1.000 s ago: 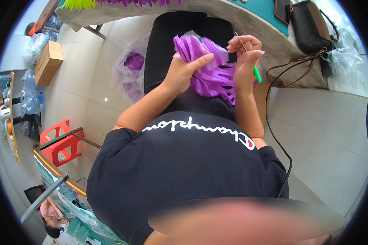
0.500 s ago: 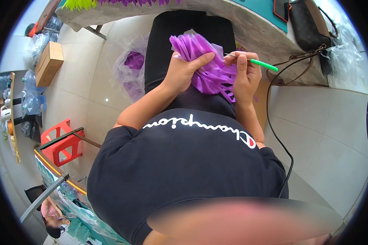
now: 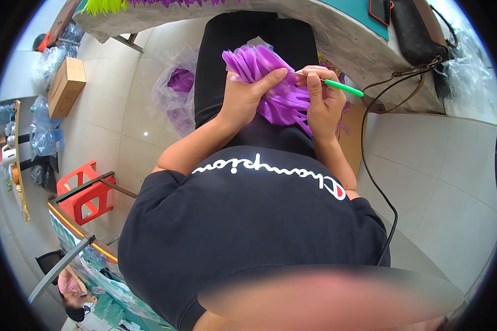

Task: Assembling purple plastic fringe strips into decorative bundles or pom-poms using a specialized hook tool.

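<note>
A bunch of purple plastic strips is gathered above my lap, some ends hanging down toward the right. My left hand is closed round the bunch, thumb pressed on its upper side. In my right hand, thumb and fingers pinch a tool with a green handle and thin metal shaft. Its handle points to the right, while the shaft runs left to the strips beside my left thumb. The tip is too small to make out. Whether my right fingers also hold strips, I cannot tell.
A clear bag with purple pieces lies on the floor left of my legs. Ahead, a covered table bears green and purple strips, a phone and a dark bag. A black cable hangs at my right. A red stool stands left.
My right hand and the green-handled tool have moved a little left, so the shaft meets the strips nearer my left thumb. The bunch has shifted slightly left too.
</note>
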{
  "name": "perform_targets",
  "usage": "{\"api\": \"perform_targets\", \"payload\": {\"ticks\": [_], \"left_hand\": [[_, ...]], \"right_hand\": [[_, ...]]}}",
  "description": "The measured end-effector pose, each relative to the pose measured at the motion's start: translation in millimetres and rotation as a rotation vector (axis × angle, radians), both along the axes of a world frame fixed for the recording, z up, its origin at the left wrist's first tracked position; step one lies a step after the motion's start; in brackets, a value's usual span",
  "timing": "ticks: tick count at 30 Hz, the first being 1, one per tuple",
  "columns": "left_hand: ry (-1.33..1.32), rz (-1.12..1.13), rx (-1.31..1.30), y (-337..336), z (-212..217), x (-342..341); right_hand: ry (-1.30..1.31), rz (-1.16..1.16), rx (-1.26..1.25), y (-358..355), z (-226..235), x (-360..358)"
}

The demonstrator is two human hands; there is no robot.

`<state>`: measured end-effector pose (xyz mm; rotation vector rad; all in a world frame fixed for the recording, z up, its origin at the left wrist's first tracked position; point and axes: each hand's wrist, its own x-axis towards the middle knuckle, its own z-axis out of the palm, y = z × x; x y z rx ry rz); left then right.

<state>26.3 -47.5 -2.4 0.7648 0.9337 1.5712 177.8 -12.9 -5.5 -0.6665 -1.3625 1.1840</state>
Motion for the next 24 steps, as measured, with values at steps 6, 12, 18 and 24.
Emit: {"api": "perform_targets", "payload": {"ticks": [6, 12, 18, 24], "left_hand": [[-0.012, 0.023, 0.054, 2, 0, 2], [0.166, 0.048, 0.038, 3, -4, 0], [-0.028, -0.822, -0.144, -7, 24, -3], [-0.09, -0.302, -0.08, -8, 25, 0]], "right_hand": [[-0.027, -0.023, 0.057, 0, 1, 0], [-0.422, -0.305, 0.676, 23, 8, 5], [-0.238, -0.504, 0.452, 131, 39, 56], [0.139, 0.575, -0.405, 126, 38, 62]]}}
